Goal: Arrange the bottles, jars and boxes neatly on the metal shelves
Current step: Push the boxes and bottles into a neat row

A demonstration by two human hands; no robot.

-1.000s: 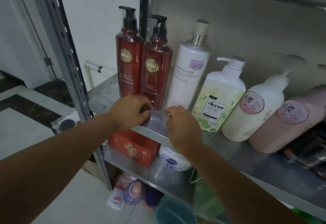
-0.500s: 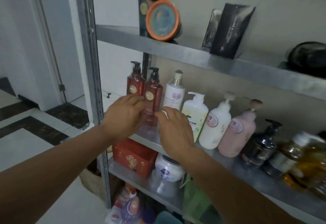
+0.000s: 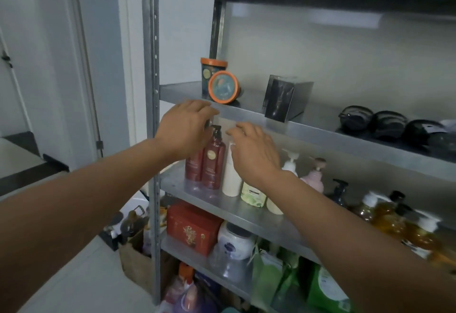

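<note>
Two red pump bottles stand side by side at the left end of the middle metal shelf. Beside them stand a white bottle, a green-labelled bottle and a pink bottle. My left hand hovers in front of the red bottles' pumps with loosely curled fingers and nothing visibly held. In front of the white bottle, my right hand has relaxed fingers and is empty. On the upper shelf, one orange-lidded jar lies on its side against an upright one.
A black box and dark round items sit on the upper shelf. Amber bottles crowd the middle shelf's right. Below are a red box, a white jar and green pouches. The steel post stands left.
Both hands have risen from the middle shelf's front edge to the level of the pump tops, near the upper shelf's lip. My view has tilted up and pulled back.
</note>
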